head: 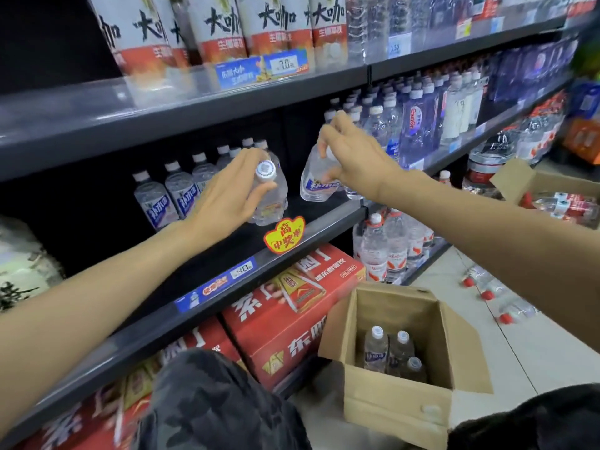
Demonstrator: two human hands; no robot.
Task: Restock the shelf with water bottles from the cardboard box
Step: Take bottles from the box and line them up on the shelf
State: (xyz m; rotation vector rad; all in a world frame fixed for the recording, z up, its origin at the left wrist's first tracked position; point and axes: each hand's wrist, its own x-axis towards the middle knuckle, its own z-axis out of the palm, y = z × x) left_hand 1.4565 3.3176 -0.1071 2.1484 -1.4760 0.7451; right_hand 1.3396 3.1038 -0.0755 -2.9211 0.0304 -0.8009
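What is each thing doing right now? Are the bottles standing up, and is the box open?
Left hand: grips a clear plastic water bottle, tilted.
Right hand: pinches a second clear water bottle, tilted.
Brown cardboard box: open, three capped bottles upright inside.
Row of blue-labelled bottles on the dark shelf: upright.

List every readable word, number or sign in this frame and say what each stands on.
"大咖": big bottles, top shelf.
"7.0": top shelf price tag.
"4.0": middle shelf price tag.
"高中奖率": yellow-red sticker, middle shelf edge.
"Ganten": blue bottle.
Held bottles' labels, red cartons: blurred.
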